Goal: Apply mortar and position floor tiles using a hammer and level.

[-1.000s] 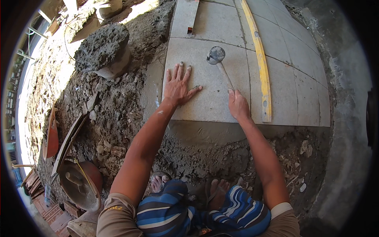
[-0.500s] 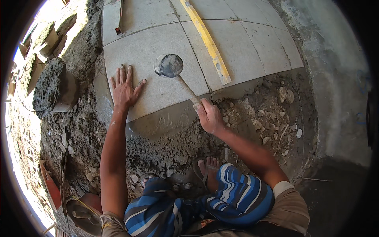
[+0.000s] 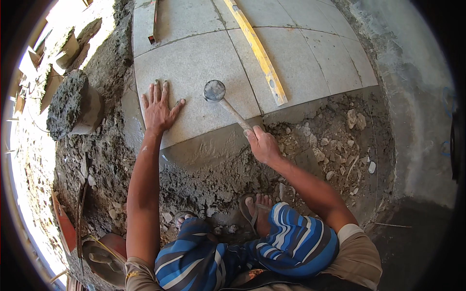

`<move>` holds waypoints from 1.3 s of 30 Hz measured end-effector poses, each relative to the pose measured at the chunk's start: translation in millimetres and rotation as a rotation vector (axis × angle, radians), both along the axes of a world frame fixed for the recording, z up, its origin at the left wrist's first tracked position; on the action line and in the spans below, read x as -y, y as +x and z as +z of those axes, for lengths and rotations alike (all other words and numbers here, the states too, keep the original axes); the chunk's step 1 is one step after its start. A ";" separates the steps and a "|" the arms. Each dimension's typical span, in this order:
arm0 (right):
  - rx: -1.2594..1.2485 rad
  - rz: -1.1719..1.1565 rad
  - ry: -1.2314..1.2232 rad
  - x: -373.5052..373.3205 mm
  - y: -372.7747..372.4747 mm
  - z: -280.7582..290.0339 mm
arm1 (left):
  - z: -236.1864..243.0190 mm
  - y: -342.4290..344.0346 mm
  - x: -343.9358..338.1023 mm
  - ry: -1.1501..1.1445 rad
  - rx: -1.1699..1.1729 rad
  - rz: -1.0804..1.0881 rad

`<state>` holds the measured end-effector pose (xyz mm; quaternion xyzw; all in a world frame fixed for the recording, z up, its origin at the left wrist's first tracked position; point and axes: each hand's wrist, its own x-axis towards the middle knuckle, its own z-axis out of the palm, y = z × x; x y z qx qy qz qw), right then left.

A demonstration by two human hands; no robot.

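Two hands on a freshly laid grey stone tile

Two bare hands work at the near edge of a square grey speckled stone paving tile (image 3: 194,77), which lies at the front left corner of the paved area, on a bed of wet grey mortar (image 3: 204,150). The left hand (image 3: 159,109) lies flat on the tile near its left edge, palm down, fingers (image 3: 154,92) spread and thumb out to the right. The right hand (image 3: 262,144) is closed around the end of the pale wooden handle of a round-headed rubber mallet (image 3: 214,90), its fingers wrapped tight; the mallet's head is over the middle of the same tile, though contact cannot be told. A long yellow straightedge (image 3: 257,51) lies diagonally across the neighbouring tiles, just right of the mallet. Rubble and loose earth (image 3: 335,140) lie to the right, and a mound of dark mortar (image 3: 68,104) sits well left of the tile.
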<state>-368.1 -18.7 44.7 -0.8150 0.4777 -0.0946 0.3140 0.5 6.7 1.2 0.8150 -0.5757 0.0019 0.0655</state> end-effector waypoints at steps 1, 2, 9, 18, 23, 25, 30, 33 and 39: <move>0.051 -0.001 0.005 -3.1 0.5 4.4 | 0.8 2.0 -0.4 -0.008 0.003 -0.001; 0.060 0.009 0.007 -8.1 -0.2 9.7 | 1.1 3.5 -2.0 -0.006 0.013 0.009; 0.049 0.025 -0.049 -25.9 -27.1 5.6 | -2.5 -0.2 1.6 -0.030 -0.006 -0.010; 0.145 0.063 0.034 0.7 4.0 17.3 | -3.5 4.4 -2.0 -0.027 0.007 0.010; 0.094 0.002 -0.020 23.2 4.4 -5.9 | -1.3 -2.8 5.2 -0.026 -0.014 0.002; 0.032 0.021 -0.004 27.8 17.7 -6.4 | -0.6 2.7 1.9 0.007 -0.008 0.010; 0.060 -0.021 -0.021 38.4 41.8 -1.2 | -0.7 2.2 0.4 -0.002 -0.014 0.020; -0.041 0.014 -0.046 61.5 61.2 1.8 | 0.3 1.5 1.6 -0.051 -0.027 0.004; -0.157 0.036 -0.002 86.8 107.2 2.9 | -1.6 5.7 -0.6 -0.058 -0.037 0.003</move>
